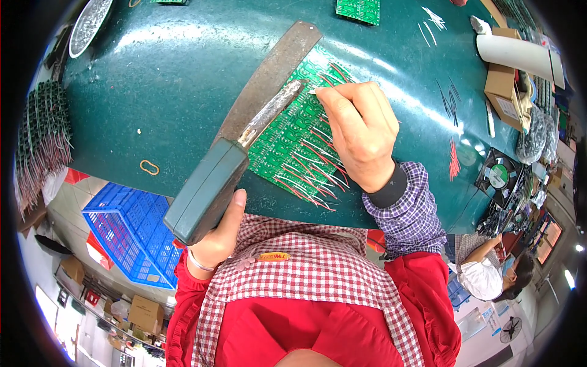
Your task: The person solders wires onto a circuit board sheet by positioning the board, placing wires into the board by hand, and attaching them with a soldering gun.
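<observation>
My left hand [219, 240] is wrapped round the dark green body of a soldering gun [208, 191]. The gun's worn metal barrel reaches over a green circuit board panel [276, 147], its tip close to my right fingertips. My right hand [364, 131] is closed in a pinch at the board, with the white end of a thin wire [313, 92] showing at the fingertips. Red and white wires [315, 166] stick out from the board's right side in rows. Along the board's left edge lies a flat, rusty metal bar [269, 76], partly behind the gun.
Loose white wires [435, 19], black wires [450, 101] and red wires [454, 159] lie to the right on the green table [134, 98]. A small fan [496, 175] stands near the right edge. Blue crates [131, 229] are below left. A co-worker [486, 278] is at lower right.
</observation>
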The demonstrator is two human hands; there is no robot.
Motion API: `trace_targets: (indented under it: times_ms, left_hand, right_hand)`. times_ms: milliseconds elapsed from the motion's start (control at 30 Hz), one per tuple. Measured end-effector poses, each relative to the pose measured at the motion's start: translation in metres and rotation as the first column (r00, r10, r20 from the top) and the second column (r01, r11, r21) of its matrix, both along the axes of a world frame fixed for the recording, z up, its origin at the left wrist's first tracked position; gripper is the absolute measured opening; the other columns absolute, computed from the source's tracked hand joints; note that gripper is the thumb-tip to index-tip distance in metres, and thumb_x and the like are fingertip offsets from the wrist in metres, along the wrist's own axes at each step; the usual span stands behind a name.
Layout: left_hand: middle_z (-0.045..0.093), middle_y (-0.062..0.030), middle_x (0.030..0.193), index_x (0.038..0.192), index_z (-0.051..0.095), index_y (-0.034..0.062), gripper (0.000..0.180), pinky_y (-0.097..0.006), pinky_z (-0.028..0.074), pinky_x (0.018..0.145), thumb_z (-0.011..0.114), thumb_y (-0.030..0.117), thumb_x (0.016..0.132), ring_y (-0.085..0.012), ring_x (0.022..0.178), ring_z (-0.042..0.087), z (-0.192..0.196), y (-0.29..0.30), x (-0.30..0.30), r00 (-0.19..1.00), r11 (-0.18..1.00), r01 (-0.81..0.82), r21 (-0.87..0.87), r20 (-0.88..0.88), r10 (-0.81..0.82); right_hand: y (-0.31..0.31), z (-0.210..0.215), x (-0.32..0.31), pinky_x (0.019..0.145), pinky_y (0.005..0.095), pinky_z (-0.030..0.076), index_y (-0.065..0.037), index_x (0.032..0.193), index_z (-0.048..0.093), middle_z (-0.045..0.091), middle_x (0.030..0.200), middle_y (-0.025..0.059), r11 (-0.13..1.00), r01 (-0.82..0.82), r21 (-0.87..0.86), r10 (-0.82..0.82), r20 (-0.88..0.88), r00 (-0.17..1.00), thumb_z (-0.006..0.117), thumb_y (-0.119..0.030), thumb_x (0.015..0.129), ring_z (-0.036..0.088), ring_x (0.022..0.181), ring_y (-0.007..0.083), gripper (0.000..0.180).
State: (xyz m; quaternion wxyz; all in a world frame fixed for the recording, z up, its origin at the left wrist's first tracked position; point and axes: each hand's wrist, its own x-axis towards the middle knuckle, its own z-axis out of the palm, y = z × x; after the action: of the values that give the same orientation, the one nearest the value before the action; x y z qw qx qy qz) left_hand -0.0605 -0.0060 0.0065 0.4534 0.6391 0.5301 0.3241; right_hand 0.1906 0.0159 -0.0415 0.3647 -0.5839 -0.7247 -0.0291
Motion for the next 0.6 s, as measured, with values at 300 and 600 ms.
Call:
trace_targets:
  times_ms: [300, 600]
  left_hand:
    - [0.069, -0.0136, 0.104, 0.112, 0.066, -0.0047, 0.039, -0.033, 0.052, 0.083, 0.077, -0.005, 0.074, -0.0212, 0.091, 0.066, -0.0033, -0.0046, -0.0045, 0.999, 0.998, -0.03, -0.05, 0.034, 0.031]
    - [0.069, -0.0128, 0.105, 0.113, 0.066, -0.0043, 0.04, -0.032, 0.051, 0.084, 0.076, -0.006, 0.074, -0.0201, 0.093, 0.065, -0.0042, -0.0063, -0.0051, 0.999, 0.999, -0.048, -0.025, 0.015, 0.049]
  right_hand:
    - [0.0015, -0.0013, 0.0001, 0.059, 0.0325, 0.044, -0.003, 0.092, 0.066, 0.058, 0.081, 0.005, 1.0, -0.001, 0.015, 0.001, 0.009, 1.0, 0.067, -0.004, 0.067, 0.056, 0.071, 0.0205, 0.025]
    - [0.0025, -0.0035, 0.0002, 0.058, 0.0322, 0.044, -0.003, 0.091, 0.065, 0.058, 0.08, 0.005, 0.999, 0.006, 0.034, -0.007, 0.034, 0.999, 0.067, -0.004, 0.067, 0.056, 0.07, 0.0207, 0.024]
